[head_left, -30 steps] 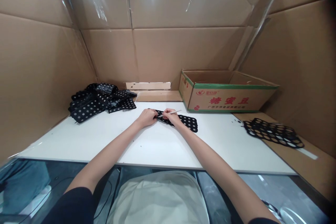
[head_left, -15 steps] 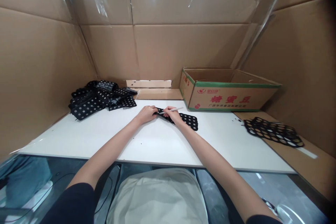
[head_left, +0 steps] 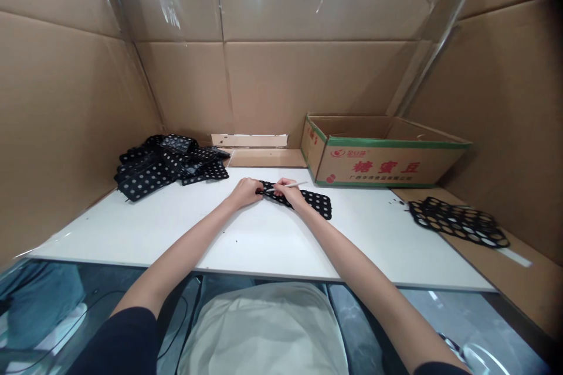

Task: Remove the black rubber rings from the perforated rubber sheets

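A black strip with pale round dots (head_left: 317, 202) lies slantwise on the white table, partly hidden under my hands. My left hand (head_left: 246, 192) is closed on the strip's left end. A thin white pen-like tool (head_left: 297, 184) is pinched in my right hand (head_left: 288, 190), its tip pointing left, down onto the strip near my left fingers. Whether the tip touches the strip is too small to tell.
A heap of similar black dotted pieces (head_left: 171, 164) lies at the back left. An open cardboard box (head_left: 373, 158) with green edging stands at the back right. Black mesh sheets with large holes (head_left: 457, 221) lie at the right. Cardboard walls (head_left: 316, 76) enclose the table (head_left: 272, 246).
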Demonstrator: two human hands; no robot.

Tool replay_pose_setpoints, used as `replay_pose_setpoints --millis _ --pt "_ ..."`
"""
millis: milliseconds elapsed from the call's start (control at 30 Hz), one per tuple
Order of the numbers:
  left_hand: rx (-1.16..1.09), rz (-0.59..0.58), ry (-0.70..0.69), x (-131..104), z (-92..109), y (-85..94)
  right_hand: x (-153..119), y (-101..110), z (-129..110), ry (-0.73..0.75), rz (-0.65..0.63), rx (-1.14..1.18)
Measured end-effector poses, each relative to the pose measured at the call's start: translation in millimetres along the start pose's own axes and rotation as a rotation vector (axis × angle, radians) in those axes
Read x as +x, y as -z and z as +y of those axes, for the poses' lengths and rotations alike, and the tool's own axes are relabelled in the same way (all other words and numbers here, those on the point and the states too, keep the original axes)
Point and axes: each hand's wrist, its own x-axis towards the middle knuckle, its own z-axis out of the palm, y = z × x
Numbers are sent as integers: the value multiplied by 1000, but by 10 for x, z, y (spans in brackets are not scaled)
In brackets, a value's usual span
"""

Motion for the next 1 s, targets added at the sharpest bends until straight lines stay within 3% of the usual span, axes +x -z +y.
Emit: replay_pose_setpoints --millis 533,767,1000 --pt "-73 28 42 -19 6 3 -28 -12 37 94 -72 -176" --pt "-190 8 35 -12 -16 81 -9 -122 5 79 38 -143" --pt "-97 -43 -46 -31 4 126 85 -124 52 -43 85 -38"
